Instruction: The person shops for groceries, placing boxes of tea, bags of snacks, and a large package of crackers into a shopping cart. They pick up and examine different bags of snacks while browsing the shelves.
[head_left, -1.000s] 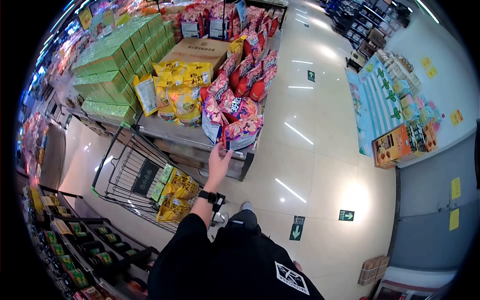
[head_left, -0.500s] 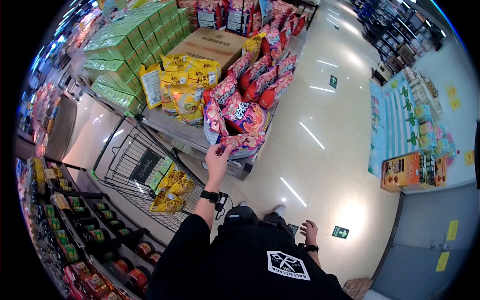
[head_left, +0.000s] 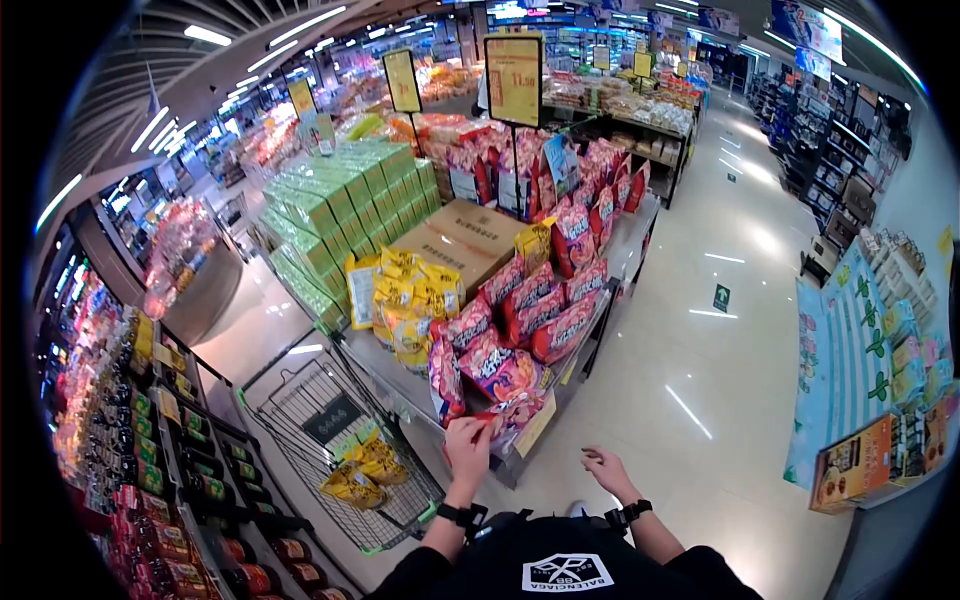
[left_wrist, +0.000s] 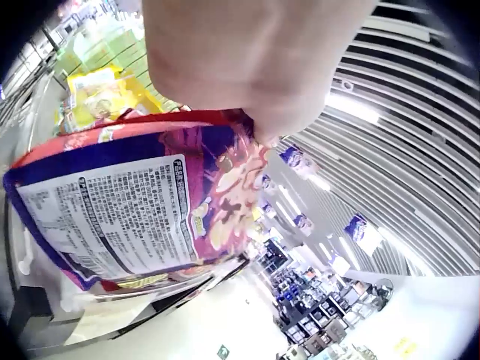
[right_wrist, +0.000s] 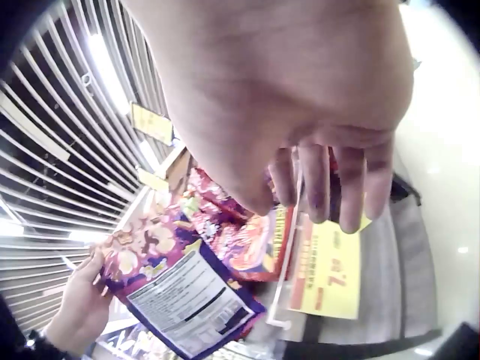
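My left hand [head_left: 467, 450] pinches the top edge of a pink and purple snack bag [head_left: 517, 409] at the front corner of the display. In the left wrist view, the printed white label on the bag's back [left_wrist: 112, 217] faces the camera, and my fingertips are partly hidden. My right hand [head_left: 612, 472] hovers to the right of the display corner, fingers loosely extended and holding nothing. Beneath its fingers in the right wrist view is a yellow price tag [right_wrist: 328, 270] on the display's edge. More pink bags [head_left: 505, 362] lie just behind the held one.
A shopping cart [head_left: 275, 410] stands left of the display, carrying yellow bags [head_left: 365, 472] and green boxes. Yellow bags [head_left: 415, 300], a cardboard carton [head_left: 458, 240] and stacked green boxes [head_left: 340, 200] fill the display. Shelves of jars [head_left: 195, 450] line the left; a tiled aisle [head_left: 690, 380] runs right.
The head view has tilted up, showing more of the store. My right hand has risen into view and come towards the display corner. My left hand keeps hold of the snack bag.
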